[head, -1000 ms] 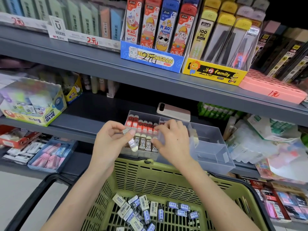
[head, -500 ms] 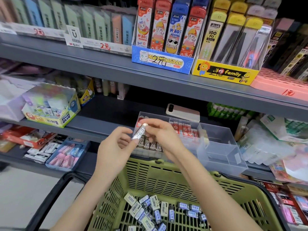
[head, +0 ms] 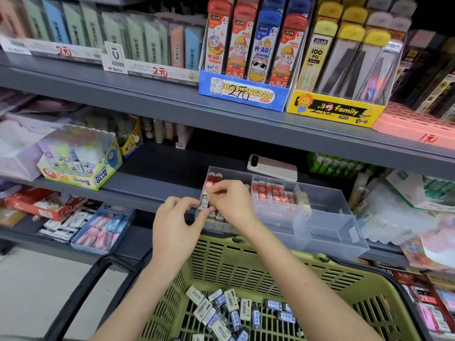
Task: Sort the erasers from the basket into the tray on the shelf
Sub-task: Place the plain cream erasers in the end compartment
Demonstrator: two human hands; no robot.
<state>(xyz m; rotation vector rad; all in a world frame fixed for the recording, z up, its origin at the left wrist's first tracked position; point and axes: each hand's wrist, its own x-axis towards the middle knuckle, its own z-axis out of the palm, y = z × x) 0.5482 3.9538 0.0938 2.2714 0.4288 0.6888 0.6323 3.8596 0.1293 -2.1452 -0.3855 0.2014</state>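
Note:
A clear plastic tray with compartments stands on the middle shelf. Red-sleeved erasers fill its middle compartment; dark 2B erasers and red ones line the left one. My right hand pinches a brown 2B eraser upright over the tray's left front corner. My left hand is just left of it, fingers curled, fingertips near the eraser's lower end. Below, a green basket holds several white and blue-sleeved erasers.
A pink phone lies behind the tray. A glue display box stands to the left on the same shelf, and bagged goods crowd the tray's right. The shelf above overhangs with lead boxes. A small blue tray sits lower left.
The eraser, held tilted between both hands before, now stands upright in my right hand lower at the tray's left front corner. My left hand has eased off it.

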